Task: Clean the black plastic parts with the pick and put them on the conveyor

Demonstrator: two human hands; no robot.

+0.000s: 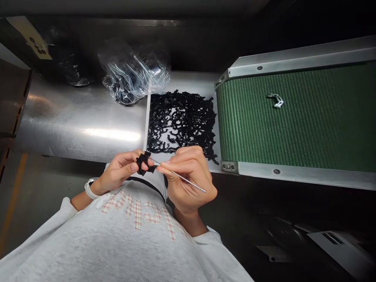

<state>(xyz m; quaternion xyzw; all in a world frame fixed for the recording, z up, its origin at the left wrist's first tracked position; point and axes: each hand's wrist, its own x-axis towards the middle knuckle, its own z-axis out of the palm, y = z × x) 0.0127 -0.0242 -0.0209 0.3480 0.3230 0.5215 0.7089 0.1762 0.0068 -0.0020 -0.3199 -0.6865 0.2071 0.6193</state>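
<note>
My left hand pinches a small black plastic part between thumb and fingertips, close to my chest. My right hand is closed around a thin metal pin, held like a pen, with its tip touching the black part. Just beyond both hands lies a pile of several similar black parts on a white sheet. A white watch sits on my left wrist.
A green ribbed conveyor belt runs to the right, with one small white clip on it. A clear plastic bag of black parts lies at the back of the steel bench. Dark floor lies below.
</note>
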